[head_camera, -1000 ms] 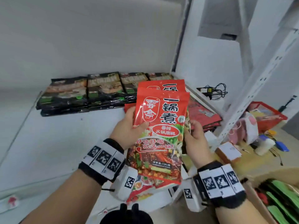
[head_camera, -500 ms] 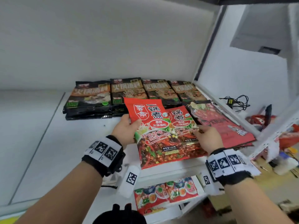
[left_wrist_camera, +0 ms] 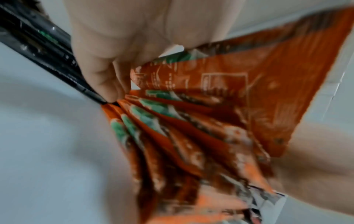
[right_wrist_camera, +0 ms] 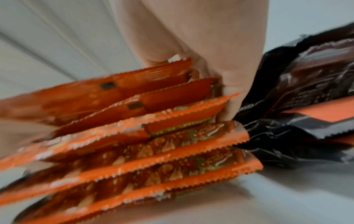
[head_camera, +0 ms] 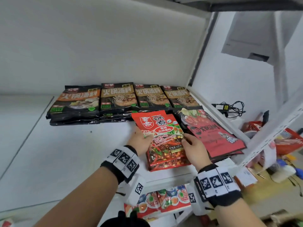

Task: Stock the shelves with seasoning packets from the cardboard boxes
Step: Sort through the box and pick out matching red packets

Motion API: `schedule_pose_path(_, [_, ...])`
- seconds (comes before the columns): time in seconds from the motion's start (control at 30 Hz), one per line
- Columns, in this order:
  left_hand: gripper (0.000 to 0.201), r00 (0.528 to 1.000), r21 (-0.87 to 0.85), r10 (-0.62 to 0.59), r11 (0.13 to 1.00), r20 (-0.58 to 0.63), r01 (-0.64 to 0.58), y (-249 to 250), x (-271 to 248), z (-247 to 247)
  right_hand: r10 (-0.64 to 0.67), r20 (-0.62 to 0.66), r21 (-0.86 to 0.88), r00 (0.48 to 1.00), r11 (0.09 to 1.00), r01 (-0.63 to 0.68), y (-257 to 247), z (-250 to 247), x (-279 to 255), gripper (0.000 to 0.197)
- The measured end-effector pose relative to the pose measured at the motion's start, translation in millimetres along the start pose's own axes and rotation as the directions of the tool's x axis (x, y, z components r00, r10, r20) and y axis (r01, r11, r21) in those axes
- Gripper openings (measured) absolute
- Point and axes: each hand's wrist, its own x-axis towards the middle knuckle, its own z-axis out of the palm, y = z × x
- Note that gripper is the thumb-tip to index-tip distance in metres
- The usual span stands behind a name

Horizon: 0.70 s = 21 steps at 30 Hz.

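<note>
Item: stack of red hot-pot seasoning packets (head_camera: 165,141), laid on the white shelf (head_camera: 65,153) between the black soup-base packets (head_camera: 118,99) and the dark-red packets (head_camera: 211,133).

Grip: stack clasped at its sides by left hand (head_camera: 139,139) and right hand (head_camera: 194,149), fingers curled on the edges.

Step, as judged: setting down. Next: edges to be squared, hands released.

Wrist views only: several fanned packets (right_wrist_camera: 134,136), serrated seals.
</note>
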Motion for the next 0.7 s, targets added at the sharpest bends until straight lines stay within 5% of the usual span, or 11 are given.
schedule_pose_path(0.27, [0.079, 0.987, 0.343, -0.152, 0.931, 0.053, 0.125, 0.3, 5.6, 3.3, -0.081, -0.07, -0.154, 0.994, 0.986, 0.069, -4.6, -1.0, -15.9, 0.04])
schedule_pose_path(0.43, [0.084, 0.996, 0.359, -0.088, 0.93, -0.008, 0.085, 22.5, -3.7, -11.3, -0.114, -0.184, -0.133, 0.976, 0.987, 0.09, -4.9, -5.7, -33.6, 0.035])
schedule_pose_path(0.53, [0.075, 0.986, 0.402, 0.167, 0.904, -0.019, -0.145, 60.5, -15.9, -16.0, -0.093, -0.3, 0.019, 0.949, 0.994, 0.103, 2.5, -21.0, -45.2, 0.029])
schedule_pose_path(0.63, [0.055, 0.899, 0.36, 0.413, 0.824, 0.147, -0.438, 104.8, -38.6, 5.8, 0.017, -0.393, 0.229, 0.919, 0.97, 0.08, 25.4, -49.6, -60.6, 0.018])
schedule_pose_path(0.7, [0.049, 0.835, 0.298, 0.459, 0.787, 0.302, -0.54, 127.2, -54.7, 34.5, 0.12, -0.439, 0.329, 0.891, 0.944, 0.035, 48.5, -73.9, -72.4, 0.02])
